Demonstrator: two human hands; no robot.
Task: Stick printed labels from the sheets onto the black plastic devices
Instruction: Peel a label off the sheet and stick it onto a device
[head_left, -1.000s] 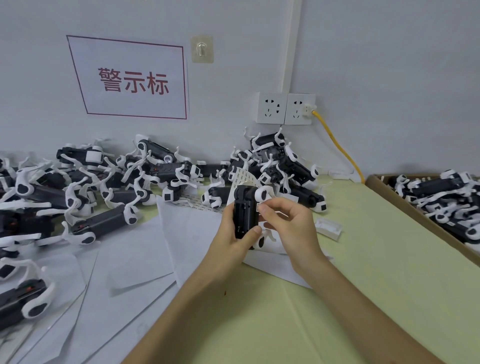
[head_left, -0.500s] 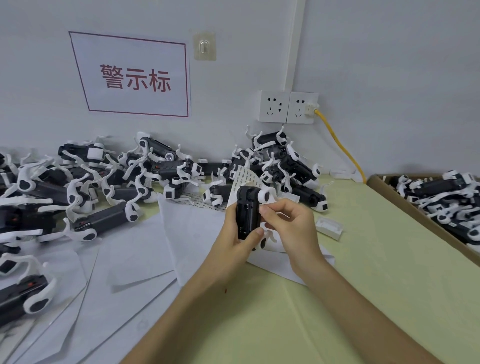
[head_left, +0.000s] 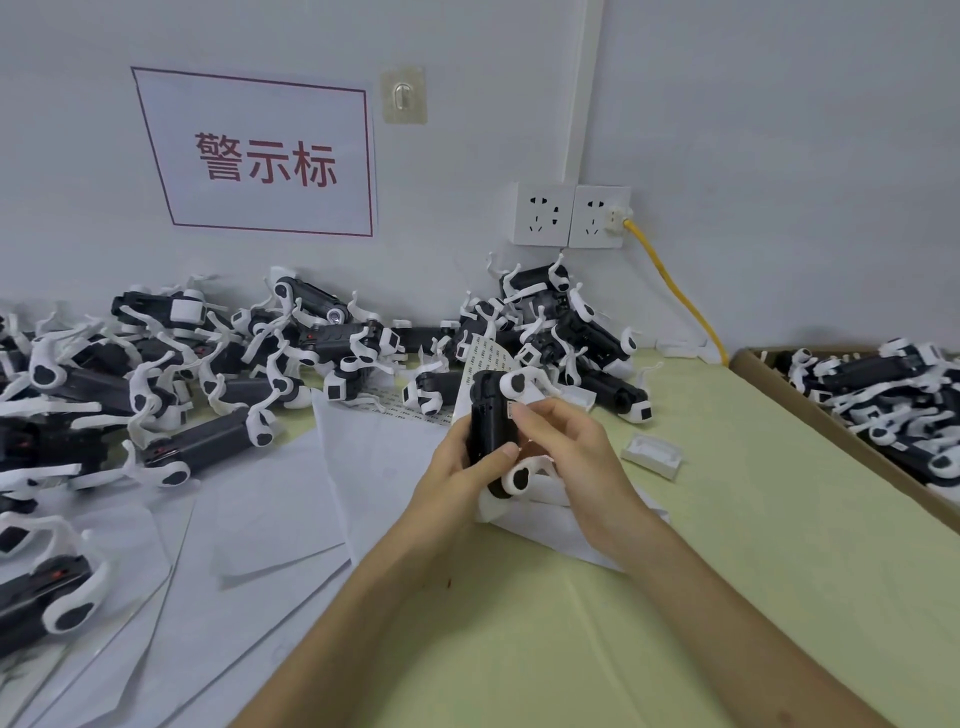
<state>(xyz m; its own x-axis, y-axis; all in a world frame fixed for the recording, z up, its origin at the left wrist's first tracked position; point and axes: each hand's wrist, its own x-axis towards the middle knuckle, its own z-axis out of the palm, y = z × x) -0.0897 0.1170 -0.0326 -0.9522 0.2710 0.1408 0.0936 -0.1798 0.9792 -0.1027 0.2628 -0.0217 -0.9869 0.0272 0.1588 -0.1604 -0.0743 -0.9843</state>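
Observation:
My left hand (head_left: 457, 470) grips a black plastic device (head_left: 491, 415) with white arms, held upright over the yellow-green table (head_left: 727, 519). My right hand (head_left: 563, 447) curls against the device's right side, its fingertips pressing a small white label (head_left: 511, 410) onto the black body. A printed label sheet (head_left: 485, 353) sticks up just behind the device. Whether the right fingers pinch the label or only press it is hard to tell.
A heap of black devices with white arms (head_left: 218, 374) lines the wall at the left and centre. White backing sheets (head_left: 270, 509) lie on the left of the table. A cardboard box (head_left: 810, 410) with more devices stands at the right. A small white part (head_left: 652, 454) lies beside my right hand.
Both hands hold nearly the same pose with the device. The right fingertips have shifted slightly along the device's side.

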